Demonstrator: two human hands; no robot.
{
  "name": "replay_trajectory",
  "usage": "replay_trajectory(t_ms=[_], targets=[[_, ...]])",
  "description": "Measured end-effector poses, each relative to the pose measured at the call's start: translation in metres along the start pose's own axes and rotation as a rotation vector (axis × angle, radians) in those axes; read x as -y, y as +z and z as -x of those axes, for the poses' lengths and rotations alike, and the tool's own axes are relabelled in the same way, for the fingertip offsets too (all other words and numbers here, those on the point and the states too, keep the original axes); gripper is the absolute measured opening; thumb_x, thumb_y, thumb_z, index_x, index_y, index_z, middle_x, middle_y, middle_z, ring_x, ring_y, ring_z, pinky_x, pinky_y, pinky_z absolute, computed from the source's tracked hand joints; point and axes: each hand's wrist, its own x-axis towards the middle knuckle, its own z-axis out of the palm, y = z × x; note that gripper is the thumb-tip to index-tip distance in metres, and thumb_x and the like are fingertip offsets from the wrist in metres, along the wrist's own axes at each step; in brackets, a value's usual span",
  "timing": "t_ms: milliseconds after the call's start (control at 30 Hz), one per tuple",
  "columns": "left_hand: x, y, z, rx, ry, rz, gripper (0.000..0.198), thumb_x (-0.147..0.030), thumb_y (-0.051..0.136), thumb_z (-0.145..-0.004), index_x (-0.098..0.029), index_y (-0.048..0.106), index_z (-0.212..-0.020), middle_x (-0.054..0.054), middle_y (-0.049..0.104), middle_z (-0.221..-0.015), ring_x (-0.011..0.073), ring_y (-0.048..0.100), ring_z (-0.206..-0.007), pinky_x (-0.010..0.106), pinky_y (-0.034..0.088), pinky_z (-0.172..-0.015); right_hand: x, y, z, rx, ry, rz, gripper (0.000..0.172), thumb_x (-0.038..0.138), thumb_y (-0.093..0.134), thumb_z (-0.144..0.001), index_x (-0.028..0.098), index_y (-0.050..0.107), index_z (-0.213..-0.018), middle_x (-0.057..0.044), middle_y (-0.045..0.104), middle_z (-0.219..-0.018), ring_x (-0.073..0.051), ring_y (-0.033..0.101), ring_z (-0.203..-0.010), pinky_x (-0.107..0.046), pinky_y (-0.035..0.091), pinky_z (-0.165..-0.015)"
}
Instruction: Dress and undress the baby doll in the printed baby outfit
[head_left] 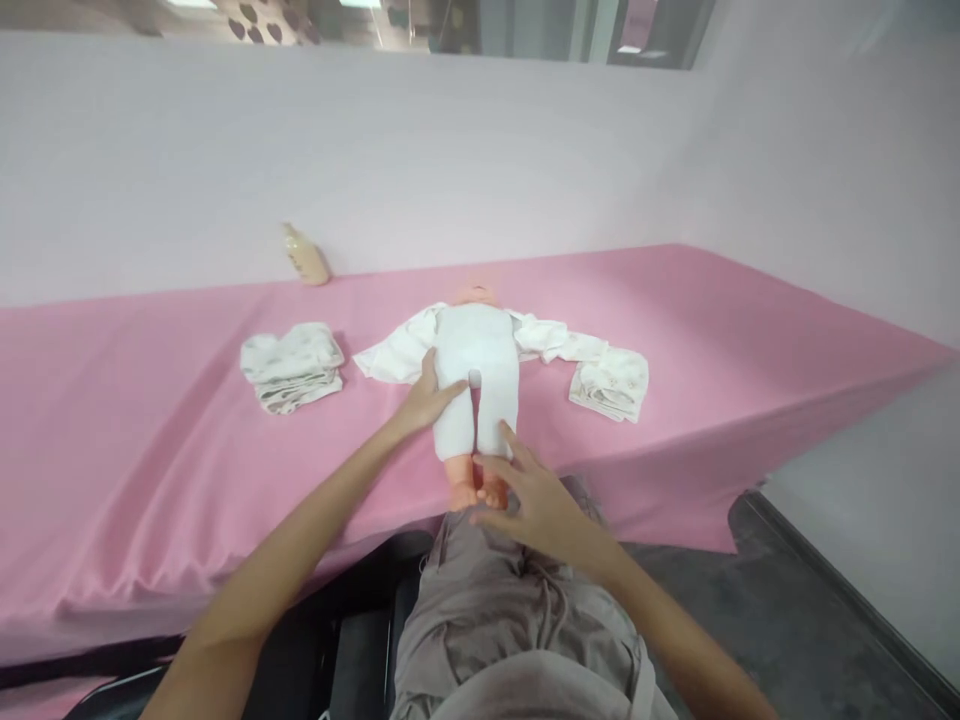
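A baby doll (477, 335) in white clothes lies on its back on the pink-covered table, bare feet toward me. My left hand (430, 400) holds the doll at its hip and upper leg, thumb across the front and a finger along the side. Close to the lower leg and feet is my right hand (531, 492), its fingers spread; fingertips are at the white trouser leg, and I cannot tell how firmly they touch. Beneath the doll a white garment (401, 348) is laid out with its sleeves to both sides. The doll's head is mostly hidden from this angle.
Folded patterned cloths (292, 365) are stacked to the left, and another folded white cloth (611, 383) lies to the right. A cream bottle (306, 256) leans against the wall at the back. The pink table cover (675, 330) hangs over the front edge, near my legs.
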Motion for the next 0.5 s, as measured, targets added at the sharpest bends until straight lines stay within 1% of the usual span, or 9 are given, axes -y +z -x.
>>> replay_trajectory(t_ms=[67, 167, 233, 300, 367, 400, 433, 467, 500], targets=[[0.008, 0.012, -0.005, -0.059, 0.021, 0.128, 0.091, -0.053, 0.054, -0.082, -0.018, 0.004, -0.150, 0.013, 0.016, -0.158, 0.0248, 0.023, -0.145, 0.039, 0.026, -0.119, -0.007, 0.011, -0.006, -0.045, 0.003, 0.078, 0.060, 0.056, 0.063, -0.079, 0.023, 0.056, -0.129, -0.016, 0.022, -0.155, -0.036, 0.045, -0.129, -0.052, 0.045, -0.098], [0.017, 0.021, -0.011, -0.098, 0.002, 0.308, 0.082, -0.053, 0.052, -0.085, -0.025, 0.007, -0.148, 0.012, 0.031, -0.152, 0.0227, 0.038, -0.137, 0.038, 0.038, -0.113, -0.020, 0.017, -0.021, -0.097, 0.006, 0.074, 0.049, 0.046, 0.063, -0.082, 0.022, 0.060, -0.125, -0.014, 0.023, -0.155, -0.032, 0.048, -0.126, -0.049, 0.046, -0.100], [0.021, 0.022, -0.013, -0.104, -0.043, 0.377, 0.079, -0.053, 0.053, -0.085, -0.027, 0.013, -0.146, 0.013, 0.042, -0.143, 0.0224, 0.048, -0.128, 0.037, 0.045, -0.105, -0.029, 0.010, -0.029, -0.089, -0.002, -0.001, 0.047, 0.043, 0.064, -0.083, 0.022, 0.059, -0.124, -0.012, 0.020, -0.156, -0.029, 0.046, -0.130, -0.046, 0.044, -0.104], [0.025, 0.023, -0.014, -0.112, -0.068, 0.395, 0.077, -0.053, 0.055, -0.084, -0.026, 0.019, -0.145, 0.013, 0.048, -0.134, 0.0217, 0.054, -0.120, 0.035, 0.049, -0.099, -0.040, -0.004, -0.035, -0.036, -0.013, -0.095, 0.052, 0.045, 0.065, -0.081, 0.022, 0.057, -0.127, -0.011, 0.019, -0.157, -0.027, 0.041, -0.134, -0.043, 0.042, -0.107], [0.027, 0.024, -0.014, -0.126, -0.065, 0.401, 0.077, -0.054, 0.057, -0.082, -0.024, 0.022, -0.145, 0.013, 0.049, -0.129, 0.0204, 0.056, -0.114, 0.033, 0.051, -0.095, -0.055, -0.025, -0.038, -0.001, 0.008, -0.173, 0.065, 0.051, 0.068, -0.076, 0.022, 0.053, -0.131, -0.012, 0.029, -0.153, -0.027, 0.040, -0.136, -0.042, 0.039, -0.110], [0.028, 0.024, -0.014, -0.130, -0.062, 0.410, 0.078, -0.054, 0.057, -0.082, -0.023, 0.022, -0.145, 0.013, 0.049, -0.128, 0.0197, 0.057, -0.111, 0.031, 0.052, -0.092, -0.064, -0.036, -0.039, -0.021, 0.035, -0.197, 0.071, 0.055, 0.070, -0.073, 0.021, 0.051, -0.133, -0.013, 0.038, -0.148, -0.027, 0.041, -0.135, -0.043, 0.037, -0.111], [0.029, 0.025, -0.014, -0.133, -0.061, 0.420, 0.078, -0.054, 0.058, -0.082, -0.023, 0.023, -0.145, 0.013, 0.049, -0.126, 0.0192, 0.058, -0.108, 0.031, 0.052, -0.091, -0.075, -0.048, -0.040, -0.082, 0.079, -0.200, 0.077, 0.059, 0.070, -0.070, 0.019, 0.050, -0.133, -0.014, 0.047, -0.142, -0.028, 0.045, -0.131, -0.045, 0.037, -0.110], [0.029, 0.025, -0.014, -0.134, -0.059, 0.432, 0.079, -0.054, 0.058, -0.081, -0.022, 0.023, -0.144, 0.013, 0.049, -0.124, 0.0188, 0.058, -0.106, 0.030, 0.052, -0.089, -0.087, -0.060, -0.042, -0.185, 0.113, -0.192, 0.081, 0.064, 0.069, -0.068, 0.019, 0.051, -0.133, -0.015, 0.050, -0.138, -0.029, 0.047, -0.129, -0.046, 0.036, -0.110], [0.029, 0.025, -0.014, -0.131, -0.050, 0.443, 0.078, -0.053, 0.059, -0.081, -0.022, 0.024, -0.144, 0.012, 0.050, -0.122, 0.0184, 0.058, -0.103, 0.031, 0.052, -0.088, -0.099, -0.070, -0.044, -0.255, 0.101, -0.200, 0.079, 0.068, 0.062, -0.072, 0.019, 0.052, -0.132, -0.015, 0.050, -0.139, -0.029, 0.047, -0.129, -0.047, 0.036, -0.110]])
